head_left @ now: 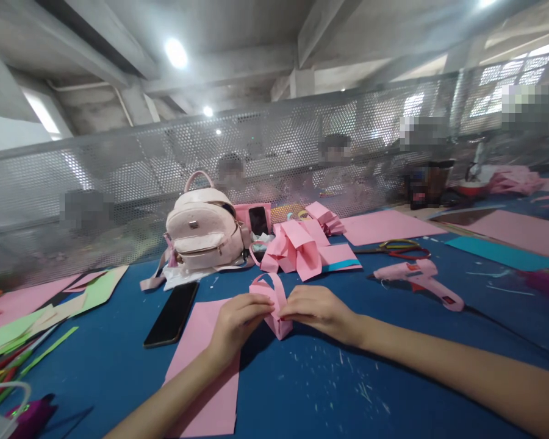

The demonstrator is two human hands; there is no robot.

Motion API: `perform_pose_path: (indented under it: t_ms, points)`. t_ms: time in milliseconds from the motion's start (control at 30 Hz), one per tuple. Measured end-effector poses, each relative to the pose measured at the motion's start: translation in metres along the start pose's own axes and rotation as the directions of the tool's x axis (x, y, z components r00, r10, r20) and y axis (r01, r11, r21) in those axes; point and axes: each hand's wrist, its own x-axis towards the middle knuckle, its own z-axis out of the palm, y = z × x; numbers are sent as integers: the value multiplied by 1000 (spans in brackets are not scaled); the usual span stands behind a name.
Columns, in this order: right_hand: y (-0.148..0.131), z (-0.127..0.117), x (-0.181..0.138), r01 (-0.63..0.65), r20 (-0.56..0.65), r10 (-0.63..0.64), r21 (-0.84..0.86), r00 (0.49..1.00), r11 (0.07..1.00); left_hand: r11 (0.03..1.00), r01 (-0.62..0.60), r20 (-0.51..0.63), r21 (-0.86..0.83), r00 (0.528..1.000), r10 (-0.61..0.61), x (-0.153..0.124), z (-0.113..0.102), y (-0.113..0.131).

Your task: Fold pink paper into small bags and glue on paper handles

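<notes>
A small pink paper basket [280, 328] with an arched strip handle is between my two hands, just above the blue table. My left hand [241, 320] pinches its left side near the rim. From the other side, my right hand [318, 310] pinches the right rim, fingers bent over the paper. Under my left forearm lies a large pink paper sheet [210, 390]. A black phone [172, 316] rests just left of that sheet. To the right of my right hand lies a pink glue gun [423, 279], its cord running off to the right.
Behind the basket are folded pink paper pieces [297, 247] and a pale pink backpack [204, 228]. Scissors [402, 247] lie beyond the glue gun. Coloured paper strips [32, 326] cover the left side. A perforated metal screen [141, 158] stands along the back, with people beyond it.
</notes>
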Motion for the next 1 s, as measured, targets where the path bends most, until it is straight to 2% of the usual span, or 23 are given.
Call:
perform_pose_path:
  t_ms: [267,500,700,1000]
  points:
    - [-2,-7,7,13,71,-7,-94,997,996,999,19,4,-40,1000,-18,0,-1,2]
    - [-2,-4,6,27,15,-24,-273,1000,962,999,7,5,-53,1000,-7,6,-2,4]
    - [-7,-8,8,83,-10,-101,-501,995,862,997,6,8,-73,1000,-5,6,-4,6]
    - [-11,-8,8,92,-24,-128,-570,991,817,997,22,18,-72,1000,-20,7,-4,6]
